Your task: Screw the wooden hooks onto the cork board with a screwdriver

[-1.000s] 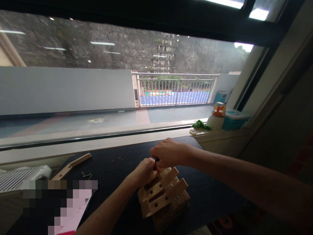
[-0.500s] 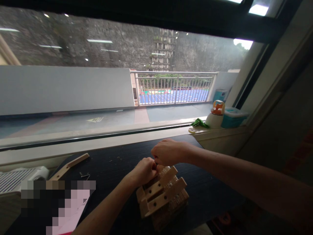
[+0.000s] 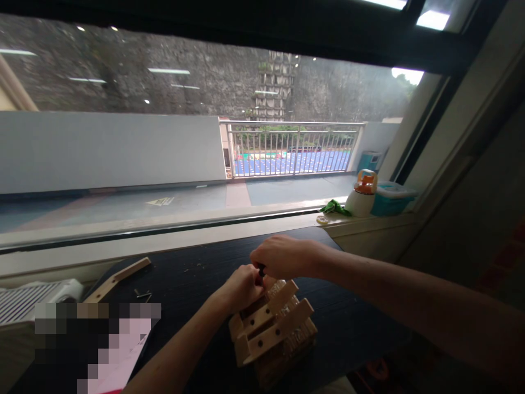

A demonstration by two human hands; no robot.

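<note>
In the head view, a small dark tool (image 3: 261, 269) is seen between the two hands, and more of it is exposed than half a second ago, when it was almost wholly covered; the right hand (image 3: 281, 257) has been tipped slightly, while the slatted wooden assembly (image 3: 268, 337) has been left in the same spot on the black counter (image 3: 184, 284). By this, a small turn or shift of the tool seems to have been made, with the work kept at the same far end of the assembly. The right grip is clenched around the tool, whose tip is hidden. By the left hand (image 3: 243, 285), the far edge of the assembly seems to be grasped, its fingers curled in just below the tool. Toward the left, an angled wooden piece (image 3: 127, 272) is laid near some thin metal pieces (image 3: 143, 295), with a pink sheet (image 3: 133, 350) nearer, partly masked by blurred blocks. On the windowsill (image 3: 246, 227), a teal plastic tub (image 3: 391, 200) is stood with a pale lid on it; what is held inside cannot be made out. Beside it, a white bottle (image 3: 361, 203) is topped in orange, its contents also hidden, with a green cloth (image 3: 335, 208) next to it.
</note>
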